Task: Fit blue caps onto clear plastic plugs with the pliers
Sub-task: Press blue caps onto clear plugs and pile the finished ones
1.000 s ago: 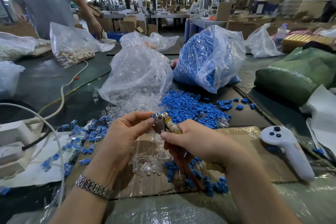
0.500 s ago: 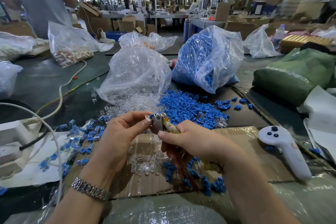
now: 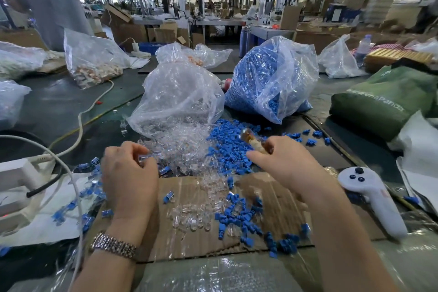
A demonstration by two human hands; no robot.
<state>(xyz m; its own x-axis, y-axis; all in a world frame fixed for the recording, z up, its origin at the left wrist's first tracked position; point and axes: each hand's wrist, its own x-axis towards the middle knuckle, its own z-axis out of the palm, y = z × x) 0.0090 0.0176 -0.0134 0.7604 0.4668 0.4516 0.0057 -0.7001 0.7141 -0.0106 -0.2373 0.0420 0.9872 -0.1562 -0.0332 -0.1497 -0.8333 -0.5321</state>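
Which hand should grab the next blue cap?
Probably the left hand. Its fingers pinch only a small clear plug, so it may have a finger free, though it would have to cross over. The right hand grips the pliers, yet hovers right by the loose blue caps.

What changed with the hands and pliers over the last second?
The hands parted. The left hand swung left, pinching a clear plug; the right hand carried the pliers right, toward the loose blue caps. The bags and cardboard sheet stayed put.
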